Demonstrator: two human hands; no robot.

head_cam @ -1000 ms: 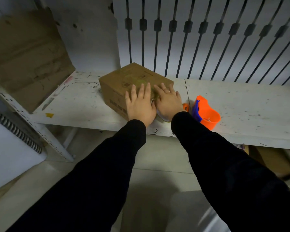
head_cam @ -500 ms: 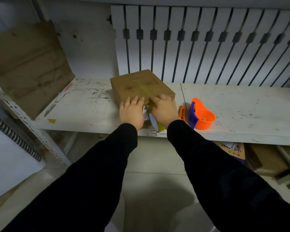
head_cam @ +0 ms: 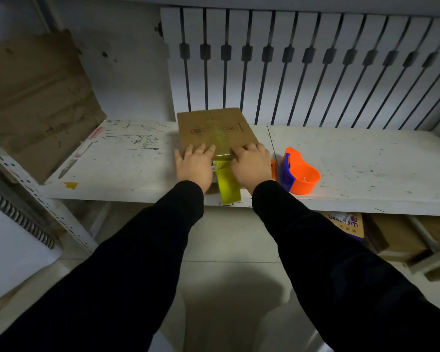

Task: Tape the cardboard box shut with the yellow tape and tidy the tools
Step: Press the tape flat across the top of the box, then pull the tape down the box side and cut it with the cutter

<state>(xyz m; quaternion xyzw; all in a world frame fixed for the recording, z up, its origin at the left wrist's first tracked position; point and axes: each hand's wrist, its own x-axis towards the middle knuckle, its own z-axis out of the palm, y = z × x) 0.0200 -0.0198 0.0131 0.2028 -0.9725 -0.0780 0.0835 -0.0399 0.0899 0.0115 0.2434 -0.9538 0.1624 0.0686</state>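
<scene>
A brown cardboard box (head_cam: 214, 128) lies flat on the white shelf board (head_cam: 127, 168), with a strip of yellow tape (head_cam: 220, 138) running down the middle of its top. The tape's loose end (head_cam: 229, 186) hangs over the box's near side toward the shelf edge. My left hand (head_cam: 194, 165) and my right hand (head_cam: 250, 165) rest on the box's near edge, one on each side of the tape, fingers pressing down on the top. An orange tape dispenser with a blue part (head_cam: 296, 174) stands just right of my right hand.
A large flattened cardboard sheet (head_cam: 36, 97) leans at the left end of the shelf. A white slatted panel (head_cam: 302, 67) stands behind the box. More cartons (head_cam: 348, 223) sit under the shelf at the right. A small yellow tape scrap (head_cam: 70, 184) lies near the left front edge.
The box has turned square to me. Both hands have slid from the top back to its near edge, and the yellow tape end now shows between them.
</scene>
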